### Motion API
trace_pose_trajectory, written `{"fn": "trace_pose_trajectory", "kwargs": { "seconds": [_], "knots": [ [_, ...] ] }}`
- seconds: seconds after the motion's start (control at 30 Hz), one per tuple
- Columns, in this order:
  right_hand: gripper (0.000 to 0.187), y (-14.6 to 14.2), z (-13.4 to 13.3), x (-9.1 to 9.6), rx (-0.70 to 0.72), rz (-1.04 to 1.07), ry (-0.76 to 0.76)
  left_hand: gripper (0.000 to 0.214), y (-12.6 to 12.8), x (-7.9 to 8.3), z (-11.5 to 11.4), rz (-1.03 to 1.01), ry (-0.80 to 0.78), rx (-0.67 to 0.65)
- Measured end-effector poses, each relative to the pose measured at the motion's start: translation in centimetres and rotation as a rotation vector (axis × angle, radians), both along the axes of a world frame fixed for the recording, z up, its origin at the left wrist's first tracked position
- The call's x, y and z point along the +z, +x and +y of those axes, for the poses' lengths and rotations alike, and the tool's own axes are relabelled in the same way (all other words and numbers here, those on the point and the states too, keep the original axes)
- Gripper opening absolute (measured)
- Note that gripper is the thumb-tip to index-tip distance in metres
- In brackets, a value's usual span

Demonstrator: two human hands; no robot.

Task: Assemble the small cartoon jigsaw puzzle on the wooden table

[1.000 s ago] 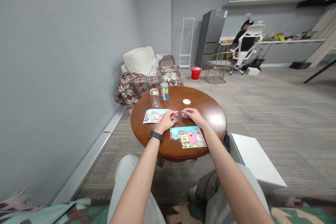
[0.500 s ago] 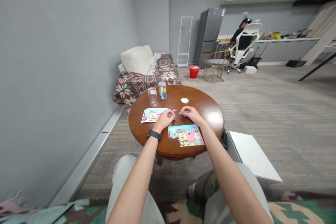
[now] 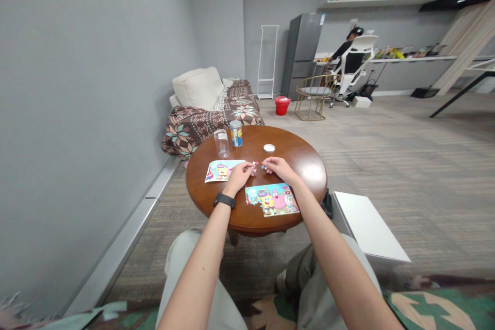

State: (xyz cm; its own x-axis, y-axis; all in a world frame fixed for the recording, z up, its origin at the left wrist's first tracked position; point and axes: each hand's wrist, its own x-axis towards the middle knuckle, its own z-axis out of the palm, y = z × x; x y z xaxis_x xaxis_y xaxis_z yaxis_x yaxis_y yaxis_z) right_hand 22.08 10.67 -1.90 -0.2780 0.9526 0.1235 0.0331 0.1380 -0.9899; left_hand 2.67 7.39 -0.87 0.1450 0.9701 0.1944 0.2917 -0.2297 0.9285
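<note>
A round brown table (image 3: 309, 165) stands in front of me. On it lies a cartoon jigsaw puzzle (image 3: 271, 199) near my side and a cartoon picture card (image 3: 218, 170) to the left. My left hand (image 3: 242, 174), with a black watch on its wrist, has its fingers pinched beside the card. My right hand (image 3: 279, 167) is pinched over small loose puzzle pieces (image 3: 258, 165) lying between the two hands. What each pinch holds is too small to name.
A clear cup (image 3: 221, 143), a blue and yellow can (image 3: 235, 133) and a white lid (image 3: 269, 148) sit at the table's far side. A white box (image 3: 367, 227) stands right of the table. A blanket-covered couch (image 3: 216, 111) lies behind; a person sits in a chair (image 3: 353, 62) far back.
The view has drifted slightly, so the table sits a little lower-left in the picture. Both hands stay together at the loose pieces with only small finger movement.
</note>
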Motion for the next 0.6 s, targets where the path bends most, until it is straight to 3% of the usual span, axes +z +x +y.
{"fn": "trace_pose_trajectory", "kwargs": {
  "seconds": [0.13,0.37,0.6],
  "knots": [
    [0.031,-0.1,0.01,-0.07,-0.003,0.062,-0.041,0.008,-0.05,0.01,-0.05,0.002,0.014,0.015],
    [0.027,-0.02,-0.03,0.08,-0.047,-0.015,0.009,0.015,-0.2,-0.2,-0.03,0.085,0.106,0.04],
    [0.029,-0.12,0.02,0.14,-0.015,0.036,-0.032,0.012,-0.21,-0.29,0.09,-0.014,0.015,-0.031]
  ]
}}
